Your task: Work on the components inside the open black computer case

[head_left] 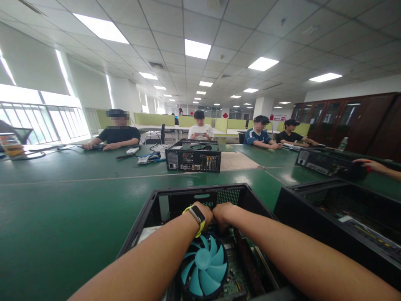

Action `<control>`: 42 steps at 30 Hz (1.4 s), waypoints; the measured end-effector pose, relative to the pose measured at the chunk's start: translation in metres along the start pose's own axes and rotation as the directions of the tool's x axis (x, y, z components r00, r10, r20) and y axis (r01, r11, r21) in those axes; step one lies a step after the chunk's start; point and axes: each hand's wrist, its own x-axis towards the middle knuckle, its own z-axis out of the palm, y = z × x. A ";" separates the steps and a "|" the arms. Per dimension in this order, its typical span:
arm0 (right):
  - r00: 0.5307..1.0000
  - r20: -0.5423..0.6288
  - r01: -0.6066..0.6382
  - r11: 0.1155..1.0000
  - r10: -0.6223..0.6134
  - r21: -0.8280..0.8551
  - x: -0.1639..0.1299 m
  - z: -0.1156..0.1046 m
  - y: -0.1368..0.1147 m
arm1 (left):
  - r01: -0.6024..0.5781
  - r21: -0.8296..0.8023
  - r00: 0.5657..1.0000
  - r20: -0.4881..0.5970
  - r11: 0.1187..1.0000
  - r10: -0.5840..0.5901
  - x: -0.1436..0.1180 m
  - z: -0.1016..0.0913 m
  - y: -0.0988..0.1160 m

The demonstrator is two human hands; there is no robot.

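Inside the open computer case (200,234) at the near edge of the green surface (62,217), the left hand (205,212) and the right hand (223,212) sit side by side, both curled and reaching down toward the far end of the case; whether they pinch anything cannot be told, since the fingers are hidden below the knuckles. The left wrist wears a watch on a yellow band (198,217). Just below the forearms lies a round cooler fan with blue blades (203,265), mounted over the green circuit board (238,280). A second dark case (341,225) stands just to the right, and a third case (193,156) rests farther off in the middle of the surface. Several people sit along the far side. From here, a forearm or the watch band could catch the fan blades or scrape the board if the hands pull back carelessly, and the case's metal edges sit close to both arms.
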 end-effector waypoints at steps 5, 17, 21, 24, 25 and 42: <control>1.000 0.016 -0.017 1.000 0.018 -0.014 0.000 -0.001 0.000 | 0.004 0.016 1.000 0.018 1.000 -0.004 -0.002 -0.002 0.001; 0.997 0.074 -0.034 0.999 0.033 0.007 -0.003 -0.008 0.012 | 0.011 0.017 0.999 0.043 1.000 -0.012 -0.005 -0.008 -0.001; 0.997 0.056 -0.052 0.999 0.053 -0.003 -0.002 -0.008 0.014 | 0.007 0.019 0.999 0.049 1.000 -0.008 -0.006 -0.009 -0.002; 0.996 0.055 -0.071 0.997 0.070 0.012 -0.004 -0.009 0.016 | 0.015 0.013 1.000 0.020 1.000 -0.015 -0.005 -0.006 -0.002; 0.995 0.059 -0.077 0.997 0.075 0.023 -0.005 -0.010 0.016 | 0.015 0.009 1.000 0.010 1.000 -0.015 -0.004 -0.005 -0.002; 0.979 0.050 -0.198 0.978 0.195 0.059 0.005 0.003 0.031 | 0.038 0.008 0.998 0.056 0.999 -0.038 -0.004 -0.007 0.001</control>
